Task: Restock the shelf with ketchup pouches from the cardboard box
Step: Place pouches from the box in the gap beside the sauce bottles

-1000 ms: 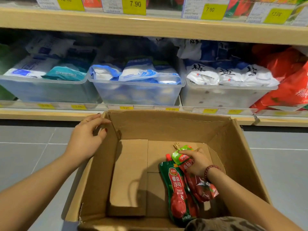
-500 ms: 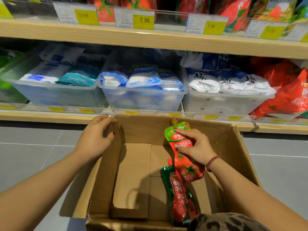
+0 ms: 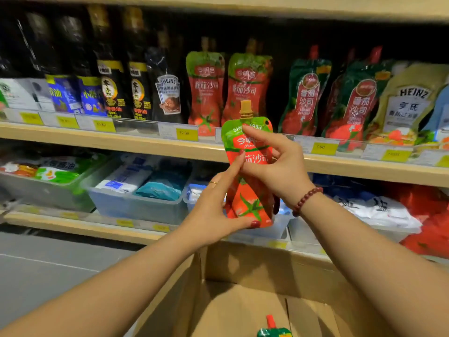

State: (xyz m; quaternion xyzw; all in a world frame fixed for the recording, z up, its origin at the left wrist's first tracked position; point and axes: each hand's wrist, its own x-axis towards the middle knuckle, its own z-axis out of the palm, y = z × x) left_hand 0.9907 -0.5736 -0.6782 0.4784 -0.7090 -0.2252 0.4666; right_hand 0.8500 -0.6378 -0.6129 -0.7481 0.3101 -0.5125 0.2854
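I hold a red and light-green ketchup pouch [image 3: 250, 166] upright in the air with both hands, in front of the shelf edge. My right hand [image 3: 279, 166] pinches its upper half; my left hand [image 3: 216, 210] grips its bottom, thumb on the front, index finger along its left edge. Two matching pouches [image 3: 228, 88] stand on the shelf [image 3: 145, 144] right behind it. The open cardboard box [image 3: 255, 276] lies below my arms. A dark-green pouch [image 3: 273, 330] with a red cap shows inside it at the frame's bottom edge.
Dark-green ketchup pouches [image 3: 328, 98] and a Heinz pouch [image 3: 403, 103] stand to the right on the same shelf, dark sauce bottles [image 3: 116, 76] to the left. The shelf below carries clear bins [image 3: 136, 203] of bagged goods. Grey floor tiles lie at the left.
My right hand has lifted the pouch out of the box up to shelf height. My left hand left the box's flap and took the pouch's bottom. My view tilted upward.
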